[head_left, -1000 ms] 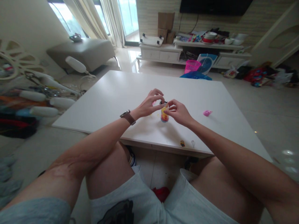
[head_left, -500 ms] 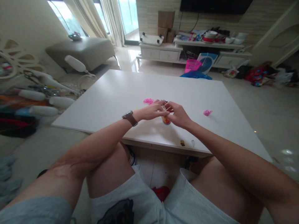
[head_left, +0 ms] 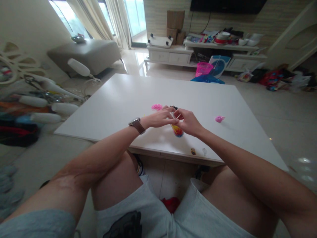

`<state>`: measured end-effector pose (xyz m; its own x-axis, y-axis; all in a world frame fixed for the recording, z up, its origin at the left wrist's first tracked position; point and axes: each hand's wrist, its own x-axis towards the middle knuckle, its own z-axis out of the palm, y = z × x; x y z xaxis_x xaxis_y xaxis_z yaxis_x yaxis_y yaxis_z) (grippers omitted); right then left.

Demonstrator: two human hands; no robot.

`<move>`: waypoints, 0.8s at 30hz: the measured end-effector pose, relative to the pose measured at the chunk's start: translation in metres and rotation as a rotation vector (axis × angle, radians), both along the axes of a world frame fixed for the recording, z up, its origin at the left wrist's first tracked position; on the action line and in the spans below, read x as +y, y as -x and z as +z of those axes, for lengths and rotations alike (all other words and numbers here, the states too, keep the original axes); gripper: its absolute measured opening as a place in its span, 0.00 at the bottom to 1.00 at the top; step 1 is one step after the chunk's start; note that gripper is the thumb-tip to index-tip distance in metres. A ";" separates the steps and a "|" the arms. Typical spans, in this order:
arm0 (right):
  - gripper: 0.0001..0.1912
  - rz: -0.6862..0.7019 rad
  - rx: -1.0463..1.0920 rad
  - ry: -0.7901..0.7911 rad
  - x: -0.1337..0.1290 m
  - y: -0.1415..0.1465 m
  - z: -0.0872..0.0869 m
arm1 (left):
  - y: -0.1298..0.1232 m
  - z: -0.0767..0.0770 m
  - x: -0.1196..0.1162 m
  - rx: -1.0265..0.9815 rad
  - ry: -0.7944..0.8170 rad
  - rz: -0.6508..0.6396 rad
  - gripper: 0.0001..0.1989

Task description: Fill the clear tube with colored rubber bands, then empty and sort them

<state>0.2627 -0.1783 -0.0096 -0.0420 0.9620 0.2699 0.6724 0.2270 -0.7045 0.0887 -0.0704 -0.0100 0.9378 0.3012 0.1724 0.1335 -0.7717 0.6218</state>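
Both hands meet over the middle of the white table [head_left: 138,92]. My left hand [head_left: 164,118] and my right hand [head_left: 188,121] pinch the upper end of a small clear container [head_left: 177,131] with red, yellow and blue contents. Its lower end shows below my fingers, tilted toward me. Behind my left hand lies a pink pile [head_left: 157,107], and a small black pile [head_left: 174,107] is just beyond my fingertips. A pink figure [head_left: 219,119] is to the right. Near the front edge are a yellow and dark figure [head_left: 193,151] and a small clear piece [head_left: 204,151].
A white rack [head_left: 53,108] with padded arms stands left of the table. Beyond the far edge are a pink basket [head_left: 204,68] and a blue object [head_left: 207,79]. My knees are under the front edge.
The lower end of the container has swung toward me and a little right, so more of its coloured contents shows. Both hands have barely moved.
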 end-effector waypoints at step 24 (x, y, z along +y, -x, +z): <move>0.12 0.062 0.135 0.071 0.001 0.000 -0.005 | -0.002 0.001 -0.004 0.060 0.201 -0.035 0.27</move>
